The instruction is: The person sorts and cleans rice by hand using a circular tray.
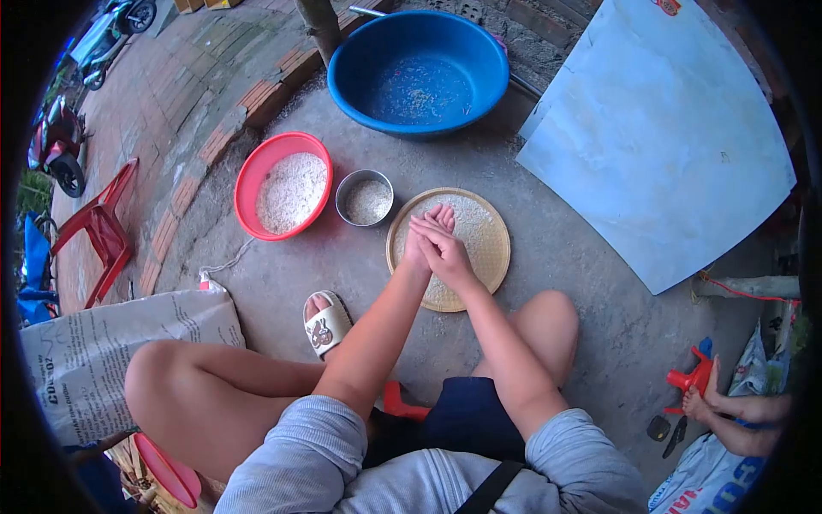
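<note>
My left hand [437, 218] is over the round woven tray [494, 250], palm turned up and fingers stretched away from me. Across its palm lies my right hand [447, 258], fingers extended and pressed against it. I see nothing held, though the space between the palms is hidden. Pale rice-like grains [471, 214] are spread on the tray beneath. Left of the tray stand a metal bowl [341, 202] with similar grains and a red plastic basin [249, 193] holding more whitish grains.
Beyond them sits a large blue basin [342, 81] with scattered bits inside. A pale sheet [659, 146] lies right. At left are a printed sack [128, 351] and a tipped red chair [107, 231]. Another person's feet [702, 401] rest by a red stool [692, 377].
</note>
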The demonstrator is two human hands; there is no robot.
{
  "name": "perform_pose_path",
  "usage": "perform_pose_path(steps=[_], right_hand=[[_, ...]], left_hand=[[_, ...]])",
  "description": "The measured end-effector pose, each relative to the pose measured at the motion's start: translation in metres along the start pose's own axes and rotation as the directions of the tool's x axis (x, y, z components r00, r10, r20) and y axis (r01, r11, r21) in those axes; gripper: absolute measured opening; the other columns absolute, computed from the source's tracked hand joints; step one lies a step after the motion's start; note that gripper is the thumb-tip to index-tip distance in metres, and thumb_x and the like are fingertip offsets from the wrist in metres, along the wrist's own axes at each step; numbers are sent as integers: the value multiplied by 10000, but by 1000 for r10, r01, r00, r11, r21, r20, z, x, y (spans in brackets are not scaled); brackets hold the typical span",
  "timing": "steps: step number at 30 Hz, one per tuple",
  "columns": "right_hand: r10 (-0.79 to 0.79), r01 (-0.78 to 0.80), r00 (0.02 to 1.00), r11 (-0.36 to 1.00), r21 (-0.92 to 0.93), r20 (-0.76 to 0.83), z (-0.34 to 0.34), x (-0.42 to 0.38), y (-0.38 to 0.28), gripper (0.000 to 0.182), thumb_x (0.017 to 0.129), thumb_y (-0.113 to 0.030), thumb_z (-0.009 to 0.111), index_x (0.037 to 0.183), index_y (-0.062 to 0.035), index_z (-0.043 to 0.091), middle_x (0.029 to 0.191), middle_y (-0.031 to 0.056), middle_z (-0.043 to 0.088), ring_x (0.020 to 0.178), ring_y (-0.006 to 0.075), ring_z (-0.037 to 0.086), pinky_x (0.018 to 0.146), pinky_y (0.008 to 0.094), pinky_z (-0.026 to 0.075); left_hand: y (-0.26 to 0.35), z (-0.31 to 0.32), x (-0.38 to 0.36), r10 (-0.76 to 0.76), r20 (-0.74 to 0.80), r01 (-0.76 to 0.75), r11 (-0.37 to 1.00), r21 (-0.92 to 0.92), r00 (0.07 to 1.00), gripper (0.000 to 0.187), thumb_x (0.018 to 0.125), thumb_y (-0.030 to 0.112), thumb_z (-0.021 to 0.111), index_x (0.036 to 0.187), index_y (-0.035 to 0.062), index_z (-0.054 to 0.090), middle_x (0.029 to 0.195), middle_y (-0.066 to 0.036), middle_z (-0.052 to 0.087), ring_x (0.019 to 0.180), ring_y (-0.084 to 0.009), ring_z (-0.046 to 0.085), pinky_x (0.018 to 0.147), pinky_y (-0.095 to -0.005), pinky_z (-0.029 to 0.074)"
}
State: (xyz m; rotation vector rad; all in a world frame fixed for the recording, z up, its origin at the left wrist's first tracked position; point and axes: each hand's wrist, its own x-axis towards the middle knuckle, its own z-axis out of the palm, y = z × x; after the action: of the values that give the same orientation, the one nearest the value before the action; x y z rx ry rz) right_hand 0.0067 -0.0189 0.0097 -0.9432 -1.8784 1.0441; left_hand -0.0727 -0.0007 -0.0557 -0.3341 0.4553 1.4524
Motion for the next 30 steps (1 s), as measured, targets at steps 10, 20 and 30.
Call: perform_pose_path(steps=[10, 20, 30], right_hand=[[199, -178, 968, 974, 138, -155, -34, 1, 29, 280, 898, -178, 489, 1086, -3, 601, 1132, 165, 591, 1090, 274, 550, 932, 333, 414], [271, -299, 954, 881, -366, -127, -27, -28, 70, 274, 800, -142, 571, 1053, -46, 609, 1106, 132, 568, 1057, 280, 522, 899, 351, 421], [380, -362, 924, 832, -421, -42, -9, -37, 61, 113, 778, -91, 589, 884, -55, 603, 985, 144, 557, 930, 303, 551, 804, 396, 454]], left_hand=[[63, 29, 3, 158, -270, -115, 979, 169, 950, 370, 980, 262, 294, 1117, -31, 474, 1088, -169, 578, 1033, -284, 567, 900, -371, 490], [172, 5, 24, 457, 167, 145, -572, 807, 873, 642, 829, 403, 546, 1339, 57, 367, 1372, -206, 355, 1255, -362, 356, 1021, -427, 298], [62, 30, -17, -56, -129, 137, 592, 794, 990, 327, 926, 251, 388, 1052, -12, 537, 954, -128, 621, 838, -223, 613, 761, -338, 503]])
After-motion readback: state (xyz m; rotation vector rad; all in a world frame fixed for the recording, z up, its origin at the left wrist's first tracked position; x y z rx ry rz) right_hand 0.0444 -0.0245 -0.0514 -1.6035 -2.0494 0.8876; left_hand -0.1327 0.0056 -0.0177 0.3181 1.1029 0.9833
